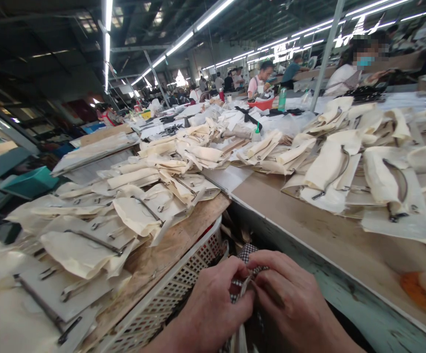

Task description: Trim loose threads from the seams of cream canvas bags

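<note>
A piece of black-and-white checked fabric is pinched between my two hands, low in the middle of the view. My left hand grips it from the left, thumb and forefinger pressed together on a pale edge or strip. From the right, my right hand closes on the same fabric, its fingertips nearly touching those of the left. More of the cloth hangs below between the wrists, and much of it is hidden behind my fingers.
On my left is a white plastic basket beside a wooden board bearing cream fabric pieces with dark straps. More cream pieces lie on the brown table at right. A green bottle stands farther back; several people work beyond.
</note>
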{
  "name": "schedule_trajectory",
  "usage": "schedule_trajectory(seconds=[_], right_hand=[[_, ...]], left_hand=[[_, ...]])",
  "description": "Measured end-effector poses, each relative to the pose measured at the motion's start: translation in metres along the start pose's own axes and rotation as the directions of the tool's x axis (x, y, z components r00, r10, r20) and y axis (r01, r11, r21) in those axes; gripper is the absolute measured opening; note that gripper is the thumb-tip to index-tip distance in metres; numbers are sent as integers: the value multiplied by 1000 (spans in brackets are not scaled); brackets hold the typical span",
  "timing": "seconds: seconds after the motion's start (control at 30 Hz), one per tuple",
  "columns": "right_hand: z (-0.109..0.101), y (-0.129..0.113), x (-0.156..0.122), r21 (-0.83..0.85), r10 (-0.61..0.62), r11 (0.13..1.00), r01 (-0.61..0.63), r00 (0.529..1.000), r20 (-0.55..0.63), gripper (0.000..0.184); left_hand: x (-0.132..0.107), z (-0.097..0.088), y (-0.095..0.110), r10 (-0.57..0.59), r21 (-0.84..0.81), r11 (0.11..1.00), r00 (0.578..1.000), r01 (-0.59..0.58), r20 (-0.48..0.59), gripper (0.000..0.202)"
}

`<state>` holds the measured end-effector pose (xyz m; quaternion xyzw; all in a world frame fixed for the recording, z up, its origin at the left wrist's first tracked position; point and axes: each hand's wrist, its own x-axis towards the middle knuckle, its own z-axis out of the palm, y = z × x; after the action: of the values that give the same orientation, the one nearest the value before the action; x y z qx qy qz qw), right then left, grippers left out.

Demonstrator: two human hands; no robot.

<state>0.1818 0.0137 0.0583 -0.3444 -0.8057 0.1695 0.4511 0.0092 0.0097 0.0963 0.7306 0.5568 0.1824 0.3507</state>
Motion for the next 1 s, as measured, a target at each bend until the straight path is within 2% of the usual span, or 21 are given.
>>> schedule_trajectory(seconds=[0.17, 0.27, 0.43, 0.6, 0.73, 0.87, 1.0], right_hand=[[-2, 4, 1, 125, 25, 992, -29, 999, 35, 21], [-5, 7, -1, 146, 44, 988, -55, 996, 78, 20], [-12, 9, -2, 148, 1, 989, -18, 994, 110, 19], [-14, 8, -3, 120, -36, 993, 21, 992, 121, 18], [-13, 7, -4, 71, -22, 997, 14, 993, 116, 17], [-11, 11, -10, -34, -62, 997, 66, 993, 101, 13], [3, 37, -29, -95, -194, 976, 197, 980, 33, 6]], left_hand=[[0, 1, -1, 33, 47, 998, 999, -32, -5, 9], [1, 2, -3, 47, 41, 998, 999, -47, 0, 11], [3, 3, -2, 45, -1, 999, 999, -45, 17, 13], [4, 2, -1, 26, -53, 998, 999, -24, 36, 11], [7, -5, 1, 76, -69, 995, 992, -69, 103, 11], [7, -14, 5, 145, 2, 989, 975, -147, 167, 17], [11, -17, 6, 171, 140, 968, 958, -207, 230, 17]])
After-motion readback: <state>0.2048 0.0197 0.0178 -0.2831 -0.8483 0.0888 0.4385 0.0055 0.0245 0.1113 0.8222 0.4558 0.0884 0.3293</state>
